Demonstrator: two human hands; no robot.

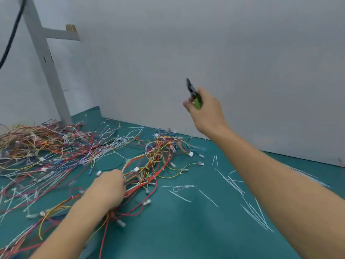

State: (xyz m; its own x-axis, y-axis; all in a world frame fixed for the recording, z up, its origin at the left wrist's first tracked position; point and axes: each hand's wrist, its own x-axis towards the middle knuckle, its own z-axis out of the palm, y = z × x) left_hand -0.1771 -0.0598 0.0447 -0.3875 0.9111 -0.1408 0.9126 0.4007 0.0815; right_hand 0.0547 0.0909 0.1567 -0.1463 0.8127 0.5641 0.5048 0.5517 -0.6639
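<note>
My right hand (pixel 207 111) is raised above the green table (pixel 177 230) and grips a pair of green-handled cutters (pixel 195 95), its dark jaws pointing up and left. My left hand (pixel 110 187) is down on the table and grips a bundle of red and yellow wires (pixel 149 176) that runs off to the right. Small white connectors hang from the wire ends. A tangle of the same wires (pixel 160 146) lies just beyond my left hand.
A large pile of mixed coloured wires (pixel 37 150) covers the table's left side. Cut white cable ties (pixel 252 208) lie scattered on the right. A grey wall (pixel 224 53) closes the back, with a grey post (pixel 48 68) and a black cable (pixel 11 38) at left.
</note>
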